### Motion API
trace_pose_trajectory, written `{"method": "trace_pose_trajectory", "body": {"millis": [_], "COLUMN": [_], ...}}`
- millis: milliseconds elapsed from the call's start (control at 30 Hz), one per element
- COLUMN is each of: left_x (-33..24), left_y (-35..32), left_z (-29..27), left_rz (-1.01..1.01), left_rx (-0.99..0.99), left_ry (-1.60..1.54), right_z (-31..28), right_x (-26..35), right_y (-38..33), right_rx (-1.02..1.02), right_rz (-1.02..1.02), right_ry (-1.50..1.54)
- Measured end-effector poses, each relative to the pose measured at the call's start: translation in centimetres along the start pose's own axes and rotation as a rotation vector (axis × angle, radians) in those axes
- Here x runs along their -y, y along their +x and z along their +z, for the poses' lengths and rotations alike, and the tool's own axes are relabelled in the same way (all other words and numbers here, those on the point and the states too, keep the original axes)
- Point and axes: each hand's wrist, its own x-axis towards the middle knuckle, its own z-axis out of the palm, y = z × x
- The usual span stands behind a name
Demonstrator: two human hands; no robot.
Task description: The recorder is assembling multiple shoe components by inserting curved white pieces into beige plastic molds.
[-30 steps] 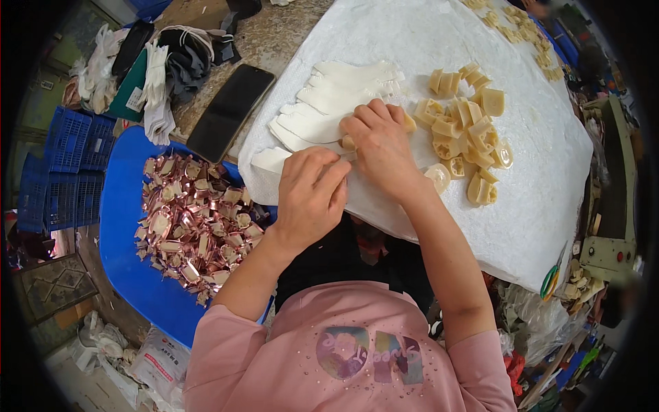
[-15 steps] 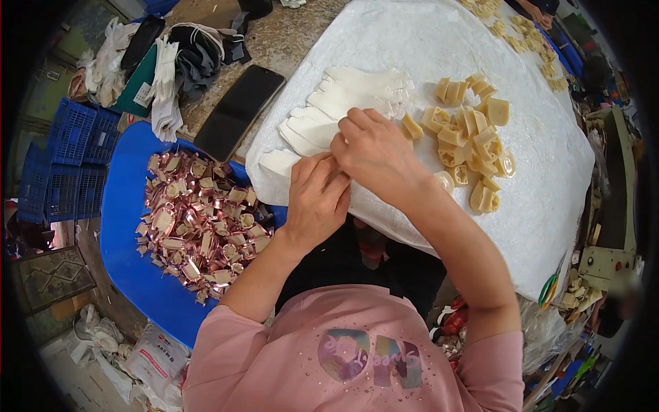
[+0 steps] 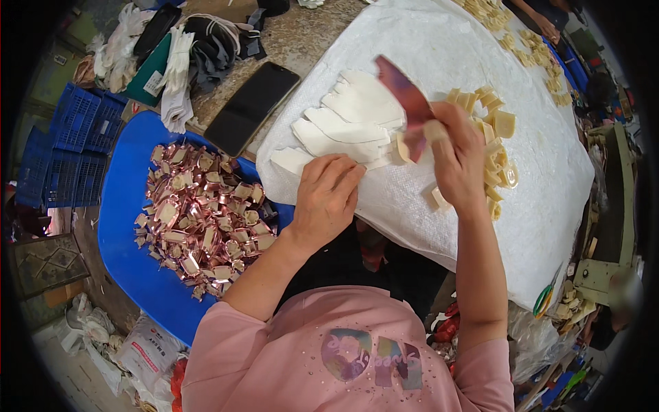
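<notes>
A thin shiny reddish-purple strip (image 3: 406, 96) stands up from my right hand (image 3: 458, 154), pinched between thumb and fingers and blurred by motion. Its lower end is beside a small cream piece (image 3: 402, 147). My left hand (image 3: 328, 196) rests at the near edge of the white-covered table (image 3: 549, 206), fingers bent and held together; whatever is under the fingertips is hidden. Just beyond it lie several overlapping flat white pieces (image 3: 347, 134) with scalloped ends. To the right of my right hand sits a pile of cream moulded pieces (image 3: 504, 123), partly covered by the hand.
A blue tub (image 3: 123, 254) at my left holds many shiny pink-and-cream pieces (image 3: 206, 220). Beyond it lie a black phone (image 3: 252, 108) and white gloves (image 3: 177, 82). Green-handled scissors (image 3: 544, 301) lie at the right edge. Another person's hand (image 3: 546, 27) shows at the far right.
My hands have separated. The right hand has moved right and now holds up the reddish strip, while the left has stayed near the table's edge. The view has shifted slightly.
</notes>
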Motion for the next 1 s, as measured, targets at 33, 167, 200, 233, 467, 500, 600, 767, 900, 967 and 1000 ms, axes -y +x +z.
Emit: {"method": "trace_pose_trajectory", "body": {"millis": [33, 167, 200, 233, 467, 500, 600, 767, 900, 967, 1000], "left_x": [-0.1, -3.5, -4.4, -5.2, -5.4, -5.4, -5.5, -5.7, -6.1, -6.2, -6.2], "left_y": [0.1, 1.5, 1.6, 1.5, 0.1, 0.1, 0.3, -0.1, 0.3, 0.2, 0.3], "left_z": [-0.1, -1.6, -1.5, -1.3, 1.1, 1.2, 1.3, 1.4, 1.6, 1.6, 1.6], "left_rz": [-0.016, -0.043, -0.034, -0.383, -0.971, -0.954, -0.928, -0.972, -1.010, -1.020, -1.022], "left_rx": [0.001, 0.060, 0.065, 0.223, 0.165, 0.141, 0.139, 0.121, 0.130, 0.129, 0.119], "left_ry": [-0.005, -0.063, -0.076, -0.490, -1.438, -1.448, -1.463, -1.399, -1.364, -1.365, -1.361], "right_z": [-0.9, -1.8, -1.8, -1.4, -2.8, -2.7, -2.8, -3.2, -3.6, -3.9, -3.7], "right_x": [0.5, -0.1, 0.3, 0.5, -4.1, -4.6, -6.3, -6.4, -5.5, -5.5, -5.9], "right_y": [-0.7, -4.5, -5.5, -6.3, -8.9, -9.1, -9.3, -10.5, -12.0, -12.3, -12.2], "right_rx": [-0.016, 0.009, 0.052, 0.048, -0.098, -0.120, -0.159, -0.157, -0.050, 0.012, 0.047], "right_rz": [-0.174, -0.469, -0.572, -0.567, -0.204, -0.175, -0.114, -0.103, -0.103, -0.083, -0.142], "right_ry": [-0.213, -0.711, -0.844, -0.846, -0.777, -0.801, -0.834, -0.669, -0.605, -0.603, -0.587]}}
